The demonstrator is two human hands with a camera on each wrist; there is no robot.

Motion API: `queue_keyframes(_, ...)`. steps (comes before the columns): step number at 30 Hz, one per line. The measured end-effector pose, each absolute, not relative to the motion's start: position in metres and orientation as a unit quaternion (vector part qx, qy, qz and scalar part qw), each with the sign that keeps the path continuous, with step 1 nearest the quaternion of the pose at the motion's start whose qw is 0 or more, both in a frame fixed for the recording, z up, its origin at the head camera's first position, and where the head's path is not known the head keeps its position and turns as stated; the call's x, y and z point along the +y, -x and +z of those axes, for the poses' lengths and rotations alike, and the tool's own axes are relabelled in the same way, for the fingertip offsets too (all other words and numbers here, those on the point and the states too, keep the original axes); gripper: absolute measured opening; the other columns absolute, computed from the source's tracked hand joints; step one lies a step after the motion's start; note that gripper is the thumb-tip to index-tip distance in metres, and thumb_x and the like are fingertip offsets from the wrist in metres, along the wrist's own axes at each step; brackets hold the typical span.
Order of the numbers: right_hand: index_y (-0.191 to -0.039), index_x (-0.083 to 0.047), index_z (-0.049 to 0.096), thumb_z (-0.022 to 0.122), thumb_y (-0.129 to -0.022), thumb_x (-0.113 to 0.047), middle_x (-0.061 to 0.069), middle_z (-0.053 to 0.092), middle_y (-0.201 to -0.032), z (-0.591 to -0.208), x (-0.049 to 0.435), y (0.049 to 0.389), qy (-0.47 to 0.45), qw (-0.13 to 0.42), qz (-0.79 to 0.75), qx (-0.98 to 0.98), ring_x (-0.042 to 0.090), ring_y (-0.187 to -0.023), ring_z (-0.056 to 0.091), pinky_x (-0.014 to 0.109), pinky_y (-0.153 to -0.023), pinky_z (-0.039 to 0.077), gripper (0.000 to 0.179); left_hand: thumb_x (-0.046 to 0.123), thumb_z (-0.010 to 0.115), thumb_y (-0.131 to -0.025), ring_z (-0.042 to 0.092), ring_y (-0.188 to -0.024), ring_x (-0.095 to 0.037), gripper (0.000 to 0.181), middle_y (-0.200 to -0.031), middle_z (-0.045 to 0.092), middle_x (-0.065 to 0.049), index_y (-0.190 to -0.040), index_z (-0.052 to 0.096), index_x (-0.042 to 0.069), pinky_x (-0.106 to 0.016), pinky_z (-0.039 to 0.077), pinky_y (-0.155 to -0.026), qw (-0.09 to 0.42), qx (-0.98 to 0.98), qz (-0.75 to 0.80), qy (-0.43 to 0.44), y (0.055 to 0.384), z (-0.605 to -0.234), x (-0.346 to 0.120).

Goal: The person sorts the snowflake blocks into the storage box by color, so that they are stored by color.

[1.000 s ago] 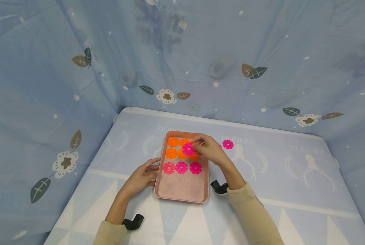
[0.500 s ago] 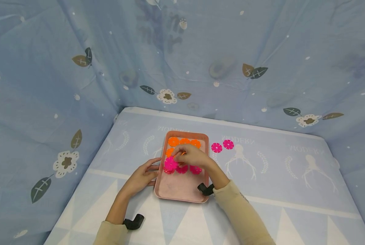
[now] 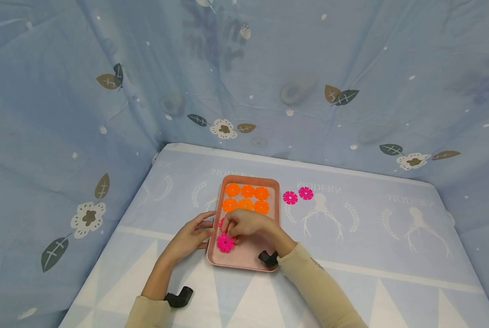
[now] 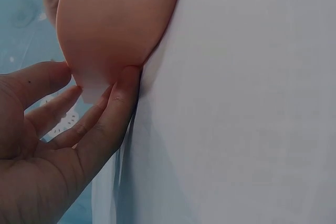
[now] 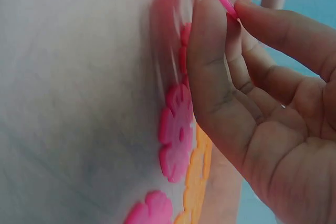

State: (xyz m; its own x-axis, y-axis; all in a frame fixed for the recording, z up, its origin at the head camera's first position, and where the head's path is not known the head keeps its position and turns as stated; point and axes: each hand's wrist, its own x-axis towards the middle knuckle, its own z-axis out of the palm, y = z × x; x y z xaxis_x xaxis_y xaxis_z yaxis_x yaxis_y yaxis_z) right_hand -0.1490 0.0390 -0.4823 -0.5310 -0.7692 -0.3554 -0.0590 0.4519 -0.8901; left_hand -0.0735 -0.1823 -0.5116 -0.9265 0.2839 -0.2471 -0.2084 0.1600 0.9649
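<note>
A pink salmon-coloured tray (image 3: 246, 263) lies on the table in the head view. Between thumb and fingertips my right hand (image 3: 246, 223) pinches a bright pink notched plastic flower disc (image 3: 226, 243), low over the tray's left side. In the right wrist view that pinched disc shows edge-on. Orange flower discs (image 3: 246, 204) fill two rows at the tray's far end. A row of pink discs is mostly hidden under my right hand; some show as a pink disc (image 5: 176, 135) in the right wrist view. My left hand (image 3: 189, 238) touches the tray's left outer wall with extended fingers.
Two loose pink discs (image 3: 297, 195) lie on the patterned tablecloth (image 3: 371, 228), right of the tray's far corner. A black curved piece (image 3: 180, 297) sits at each wrist. Blue printed fabric (image 3: 244, 82) hangs behind and to the sides.
My right hand has carried the pink disc left and nearer across the tray, past the pink row. The orange discs have come back into sight. My left hand has stayed put.
</note>
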Motion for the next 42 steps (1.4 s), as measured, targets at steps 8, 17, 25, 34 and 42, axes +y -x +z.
queue_keyframes(8,-0.098,0.004,0.064,0.066,-0.092,0.005,0.014,0.065,-0.076,-0.488,0.032,0.143,0.267,0.416,-0.438,0.750,0.026,-0.061,0.062,0.037,-0.066,0.060,0.006,0.012,0.058,-0.102,0.062,-0.114,-0.036,0.052,-0.139,0.050,-0.023,-0.151,0.043,0.018,-0.044,0.059,-0.082,0.189,0.738,0.647,-0.029,0.074,-0.512,-0.182)
queue_keyframes(17,-0.100,0.000,0.067,0.065,-0.095,-0.001,0.017,0.068,-0.081,-0.477,0.040,0.143,0.267,0.375,-0.402,0.791,0.033,-0.070,0.068,0.036,-0.068,0.060,0.006,0.008,0.058,-0.101,0.063,-0.112,-0.035,0.052,-0.137,0.052,-0.022,-0.151,0.045,0.020,-0.043,0.059,-0.079,0.183,0.742,0.645,-0.014,0.074,-0.509,-0.180)
queue_keyframes(25,-0.110,0.003,0.067,0.062,-0.096,-0.004,0.014,0.069,-0.088,-0.459,0.061,0.146,0.282,0.318,-0.417,0.803,0.033,-0.078,0.069,0.041,-0.071,0.059,0.016,0.010,0.060,-0.101,0.063,-0.112,-0.034,0.052,-0.135,0.054,-0.020,-0.150,0.046,0.020,-0.043,0.059,-0.079,0.181,0.744,0.643,-0.004,0.073,-0.508,-0.179)
queue_keyframes(34,-0.118,0.002,0.064,0.063,-0.098,-0.010,0.009,0.067,-0.096,-0.454,0.094,0.152,0.261,0.240,-0.453,0.818,0.032,-0.085,0.067,0.042,-0.077,0.058,0.024,0.009,0.060,-0.101,0.064,-0.111,-0.033,0.052,-0.134,0.055,-0.019,-0.149,0.047,0.022,-0.042,0.060,-0.078,0.176,0.749,0.639,0.006,0.072,-0.507,-0.177)
queue_keyframes(42,-0.122,0.004,0.060,0.062,-0.099,-0.010,0.026,0.066,-0.103,-0.451,0.131,0.158,0.210,0.211,-0.532,0.793,0.045,-0.089,0.065,0.050,-0.083,0.057,0.027,0.009,0.060,-0.101,0.064,-0.110,-0.033,0.052,-0.133,0.055,-0.018,-0.149,0.047,0.022,-0.043,0.060,-0.079,0.177,0.747,0.641,0.012,0.072,-0.507,-0.176)
